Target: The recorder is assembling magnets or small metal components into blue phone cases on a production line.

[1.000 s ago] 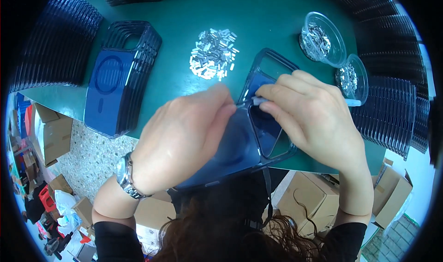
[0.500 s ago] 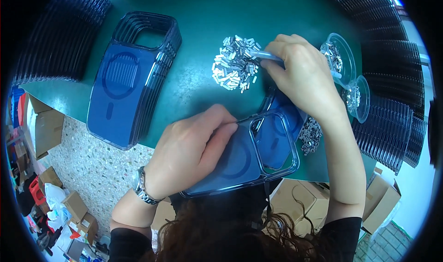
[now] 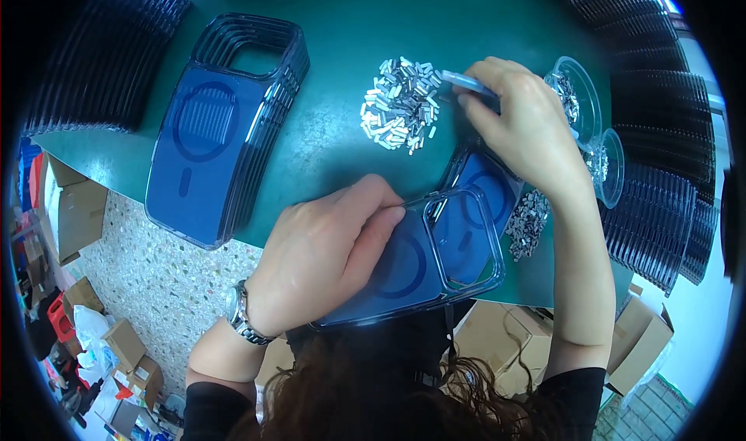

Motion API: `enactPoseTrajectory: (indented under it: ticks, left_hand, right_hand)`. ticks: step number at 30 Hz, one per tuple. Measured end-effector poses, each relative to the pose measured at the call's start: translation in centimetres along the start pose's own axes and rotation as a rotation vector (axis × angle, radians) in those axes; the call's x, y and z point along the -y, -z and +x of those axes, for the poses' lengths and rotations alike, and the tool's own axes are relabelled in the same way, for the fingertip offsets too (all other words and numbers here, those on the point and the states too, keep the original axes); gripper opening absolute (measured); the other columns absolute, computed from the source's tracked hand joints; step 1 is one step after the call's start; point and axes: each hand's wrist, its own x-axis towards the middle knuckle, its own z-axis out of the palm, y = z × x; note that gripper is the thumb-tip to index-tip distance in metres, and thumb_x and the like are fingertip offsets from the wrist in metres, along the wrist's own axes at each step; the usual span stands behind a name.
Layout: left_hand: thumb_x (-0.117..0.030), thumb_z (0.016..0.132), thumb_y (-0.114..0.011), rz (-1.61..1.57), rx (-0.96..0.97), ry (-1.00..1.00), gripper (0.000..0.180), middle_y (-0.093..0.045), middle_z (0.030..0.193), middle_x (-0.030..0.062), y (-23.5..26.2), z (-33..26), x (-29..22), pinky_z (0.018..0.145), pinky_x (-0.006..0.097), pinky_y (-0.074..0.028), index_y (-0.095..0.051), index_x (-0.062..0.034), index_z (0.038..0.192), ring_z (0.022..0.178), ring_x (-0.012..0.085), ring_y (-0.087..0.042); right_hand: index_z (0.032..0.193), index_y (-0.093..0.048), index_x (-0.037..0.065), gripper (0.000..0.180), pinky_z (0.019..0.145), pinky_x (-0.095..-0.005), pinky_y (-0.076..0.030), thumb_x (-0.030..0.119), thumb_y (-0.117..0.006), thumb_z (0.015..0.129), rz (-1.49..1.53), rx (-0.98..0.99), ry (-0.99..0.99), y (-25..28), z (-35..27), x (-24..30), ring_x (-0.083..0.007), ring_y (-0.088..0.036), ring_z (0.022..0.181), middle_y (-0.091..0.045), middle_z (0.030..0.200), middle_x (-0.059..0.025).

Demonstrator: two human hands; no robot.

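Phone case (image 3: 406,266) looks light, springy and slick, best taken by its rim (image 3: 423,198), where the left hand's (image 3: 320,247) fingers pinch; the right hand (image 3: 528,116) clamps a pen-like tool (image 3: 470,83)

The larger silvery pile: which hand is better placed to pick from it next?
Likely the right hand: it holds a pen-like tool with its tip beside the larger silvery pile, while the left hand is occupied gripping a phone case.
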Motion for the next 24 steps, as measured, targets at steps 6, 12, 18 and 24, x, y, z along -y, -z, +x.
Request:
enactPoseTrajectory:
  ticks: [6, 12, 18, 24]
  left_hand:
    - [-0.01, 0.102, -0.066, 0.024, 0.014, 0.013, 0.01, -0.07, 0.087, 0.017, 0.1, 0.0, -0.1, 0.068, 0.038, -0.051, -0.067, -0.001, 0.106, 0.077, 0.0356, -0.069]
    - [-0.011, 0.102, -0.065, 0.039, 0.038, 0.023, 0.011, -0.069, 0.086, 0.0171, 0.1, 0.1, -0.2, 0.067, 0.037, -0.05, -0.067, -0.0004, 0.105, 0.075, 0.0347, -0.068]
    - [-0.013, 0.104, -0.064, -0.012, 0.111, 0.073, 0.013, -0.065, 0.079, 0.0137, 0.6, 0.8, -0.1, 0.065, 0.034, -0.048, -0.066, 0.0001, 0.103, 0.068, 0.0216, -0.061]
    - [-0.017, 0.101, -0.061, 0.001, 0.132, 0.084, 0.014, -0.07, 0.082, 0.0199, 0.5, 1.2, 0.5, 0.071, 0.051, -0.052, -0.066, -0.0045, 0.1, 0.082, 0.0435, -0.068]
  right_hand:
    - [0.099, -0.072, -0.002, 0.019, 0.094, -0.0529, -0.053, 0.011, -0.065, 0.087, 0.057, 0.098, -0.083, -0.1, 0.3, 0.5, -0.042, -0.068, 0.103, -0.072, 0.101, -0.0225]
    - [0.097, -0.071, -0.004, 0.019, 0.081, -0.0469, -0.051, 0.014, -0.07, 0.09, -0.021, 0.049, 0.02, -0.8, 0.6, 0.3, -0.04, -0.066, 0.091, -0.067, 0.091, -0.018]
    - [0.094, -0.07, -0.002, 0.013, 0.082, -0.0464, -0.051, 0.009, -0.068, 0.088, 0.204, -0.015, 0.129, 2.6, -1.1, 2.1, -0.0377, -0.064, 0.088, -0.067, 0.09, -0.0162]
    - [0.087, -0.067, 0.003, 0.017, 0.071, -0.0391, -0.05, 0.0, -0.072, 0.071, 0.277, 0.131, 0.304, 2.8, -4.3, 4.6, -0.0293, -0.059, 0.083, -0.064, 0.092, -0.0078]
